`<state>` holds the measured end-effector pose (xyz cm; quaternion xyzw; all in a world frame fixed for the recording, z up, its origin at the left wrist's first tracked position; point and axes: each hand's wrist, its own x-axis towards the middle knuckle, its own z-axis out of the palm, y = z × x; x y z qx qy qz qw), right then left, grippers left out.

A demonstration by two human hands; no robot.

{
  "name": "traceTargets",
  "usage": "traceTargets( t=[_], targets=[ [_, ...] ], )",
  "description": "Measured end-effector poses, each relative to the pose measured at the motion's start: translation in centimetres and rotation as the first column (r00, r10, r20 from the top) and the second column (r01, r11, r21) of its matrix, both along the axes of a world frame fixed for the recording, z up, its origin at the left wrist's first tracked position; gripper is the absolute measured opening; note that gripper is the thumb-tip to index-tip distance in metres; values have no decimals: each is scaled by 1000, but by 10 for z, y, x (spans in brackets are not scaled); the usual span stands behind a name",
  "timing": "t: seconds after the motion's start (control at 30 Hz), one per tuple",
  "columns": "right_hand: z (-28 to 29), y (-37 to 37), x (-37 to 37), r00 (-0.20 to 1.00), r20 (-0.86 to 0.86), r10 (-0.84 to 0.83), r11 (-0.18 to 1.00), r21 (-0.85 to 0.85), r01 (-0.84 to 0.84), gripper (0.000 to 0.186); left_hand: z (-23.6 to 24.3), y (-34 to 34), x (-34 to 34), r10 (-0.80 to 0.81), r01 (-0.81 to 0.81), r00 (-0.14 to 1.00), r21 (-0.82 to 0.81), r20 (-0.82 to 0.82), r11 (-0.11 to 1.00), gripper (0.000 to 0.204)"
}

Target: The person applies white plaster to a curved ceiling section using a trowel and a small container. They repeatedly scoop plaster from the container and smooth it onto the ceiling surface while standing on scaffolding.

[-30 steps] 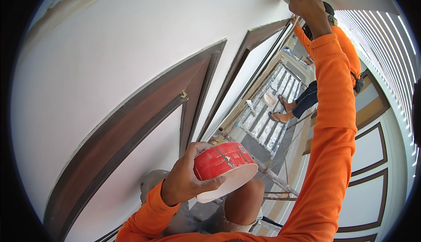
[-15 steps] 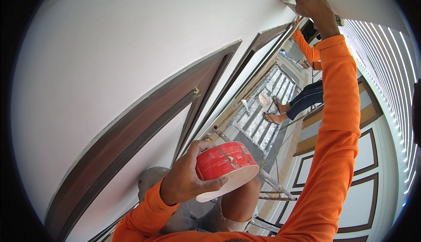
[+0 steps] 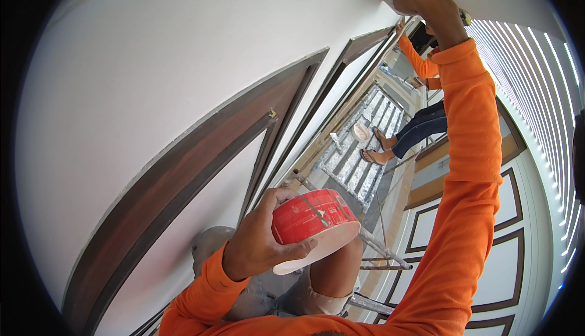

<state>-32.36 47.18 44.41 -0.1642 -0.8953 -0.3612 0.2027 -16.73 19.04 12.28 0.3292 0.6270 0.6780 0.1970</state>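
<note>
My left hand (image 3: 259, 235) is wrapped round a short red tub (image 3: 317, 214) with a whitish underside, held tilted in front of my knees. Grey smears streak the tub's side; its inside faces away from me. High up, where the white wall (image 3: 152, 74) meets the ceiling, my right hand (image 3: 426, 4) is closed round a putty knife (image 3: 465, 17). The end of its handle sticks out behind the fist. Only a sliver of the blade shows at the corner, so I cannot tell how much of it touches the surface.
Dark wooden frames (image 3: 183, 147) run along the wall at my left. Beyond, a person in orange sleeves (image 3: 416, 59) and sandals stands on a silvery slatted platform (image 3: 359, 168) beside a small tub (image 3: 361, 132). Scaffold tubes (image 3: 381, 251) cross below. Panelled doors (image 3: 496, 275) stand at the right.
My right hand has moved slightly left and up along the wall-ceiling corner with the putty knife. The tub stays in my left hand, nearly unmoved. The view has shifted slightly.
</note>
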Motion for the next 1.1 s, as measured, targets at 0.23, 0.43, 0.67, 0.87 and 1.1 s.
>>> traceTargets(
  t=[0.23,0.43,0.67,0.87,1.1],
  targets=[
    [8,-1,37,979,-34,199,980,11,-199,37,7,-2,3,-35,37,997,-22,70,999,85],
    [2,115,67,963,234,136,966,184,-181,34,6,5,6,-29,30,999,-57,25,998,87],
    [-106,98,145,916,-291,278,464,-794,-393,32,6,4,11,41,-33,996,-91,78,995,83],
    [-175,88,169,814,-528,243,-176,-849,-498,36,-3,27,6,154,-149,986,-83,57,985,73],
    [-199,79,178,783,-435,445,-347,-890,-297,32,-9,45,0,260,-208,908,-184,330,961,66]
  ],
)
